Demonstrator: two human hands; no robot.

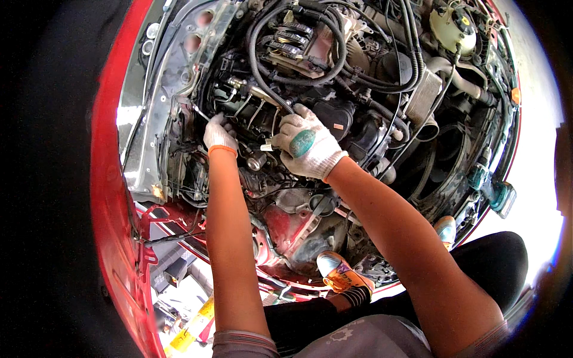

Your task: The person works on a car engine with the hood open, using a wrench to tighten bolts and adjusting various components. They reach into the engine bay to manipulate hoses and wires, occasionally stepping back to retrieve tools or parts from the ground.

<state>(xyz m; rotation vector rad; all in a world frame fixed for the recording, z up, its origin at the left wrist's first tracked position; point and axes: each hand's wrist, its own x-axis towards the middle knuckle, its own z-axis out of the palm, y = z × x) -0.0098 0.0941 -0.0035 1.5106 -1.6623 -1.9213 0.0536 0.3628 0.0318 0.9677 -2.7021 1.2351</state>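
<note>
Both my hands wear white knitted work gloves over an open engine bay. My left hand point(221, 132) is closed on a slim metal-shafted tool point(201, 113), whose bright end points toward the bay's left side; its exact kind does not show. To the right, my right hand point(307, 143) has its fingers curled where a black corrugated wiring conduit point(279, 100) runs into them. A green patch marks the back of that glove. Metal pipes point(258, 112) on the engine lie between the hands. A small white tag point(266, 147) is beside the right thumb.
The conduit loops over the engine's far part point(298, 45). A pale fluid reservoir point(452, 33) stands far right. A teal cordless power tool point(498, 194) rests at the right edge. My orange shoe point(343, 271) is inside the bay. A red body panel point(110, 197) curves along the left.
</note>
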